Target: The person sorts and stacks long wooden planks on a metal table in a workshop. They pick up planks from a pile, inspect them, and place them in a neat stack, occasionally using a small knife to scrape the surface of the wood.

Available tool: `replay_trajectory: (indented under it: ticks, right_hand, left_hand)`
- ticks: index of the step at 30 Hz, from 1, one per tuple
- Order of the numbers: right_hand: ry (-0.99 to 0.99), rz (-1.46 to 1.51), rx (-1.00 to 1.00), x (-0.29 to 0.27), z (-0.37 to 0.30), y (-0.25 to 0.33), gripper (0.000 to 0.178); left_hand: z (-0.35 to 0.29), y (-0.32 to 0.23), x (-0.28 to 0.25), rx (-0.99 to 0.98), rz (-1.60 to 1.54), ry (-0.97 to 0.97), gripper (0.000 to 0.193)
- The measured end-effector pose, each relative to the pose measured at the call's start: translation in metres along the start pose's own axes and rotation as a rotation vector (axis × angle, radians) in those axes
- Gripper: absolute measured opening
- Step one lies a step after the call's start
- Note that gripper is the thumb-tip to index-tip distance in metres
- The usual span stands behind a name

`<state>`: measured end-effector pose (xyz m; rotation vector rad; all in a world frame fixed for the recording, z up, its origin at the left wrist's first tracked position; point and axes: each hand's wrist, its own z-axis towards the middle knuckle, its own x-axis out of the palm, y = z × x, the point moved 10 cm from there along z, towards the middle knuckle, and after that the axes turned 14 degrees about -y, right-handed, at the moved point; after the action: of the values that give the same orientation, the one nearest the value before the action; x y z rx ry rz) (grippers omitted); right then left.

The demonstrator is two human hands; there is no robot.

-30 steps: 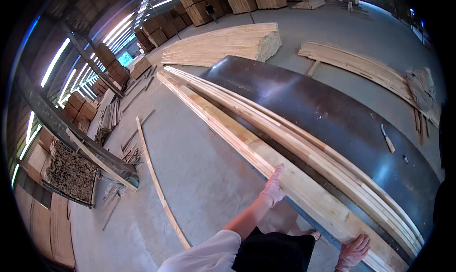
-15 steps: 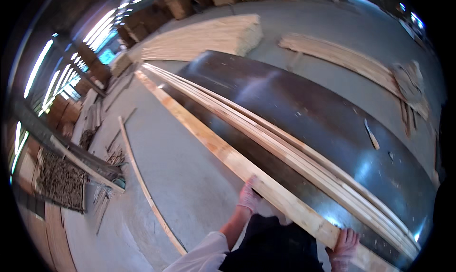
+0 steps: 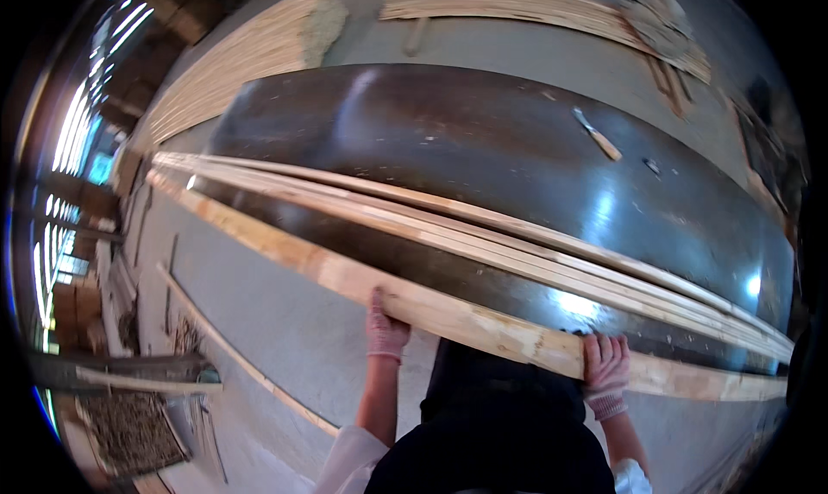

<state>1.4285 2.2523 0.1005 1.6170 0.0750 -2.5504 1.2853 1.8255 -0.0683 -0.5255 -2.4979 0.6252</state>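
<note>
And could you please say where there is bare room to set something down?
The widest nearly bare patch is dark tabletop left of the wooden-handled tool, behind the loose strips. A narrower gap separates strips from held board; it gets crowded toward both ends.

I'm looking in remotely on a timber workshop.
I'm seeing a plank stack (image 3: 241,67) sitting on grey floor (image 3: 250,295), and strips (image 3: 526,263) and a knife (image 3: 604,144) lying on a dark bench (image 3: 483,123).
</note>
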Motion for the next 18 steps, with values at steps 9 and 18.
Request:
replay_trajectory:
  ticks: [9,18]
  right_hand:
    - [0.265,0.133,0.216,-0.009,0.068,-0.089,0.106]
    - [0.552,-0.077,0.120,0.073,0.113,-0.101,0.128]
  left_hand:
    - [-0.019,-0.086,0.018,0.912,0.826,0.027,0.074]
    - [-0.114,0.062,0.270,1.649,2.554,0.835,0.144]
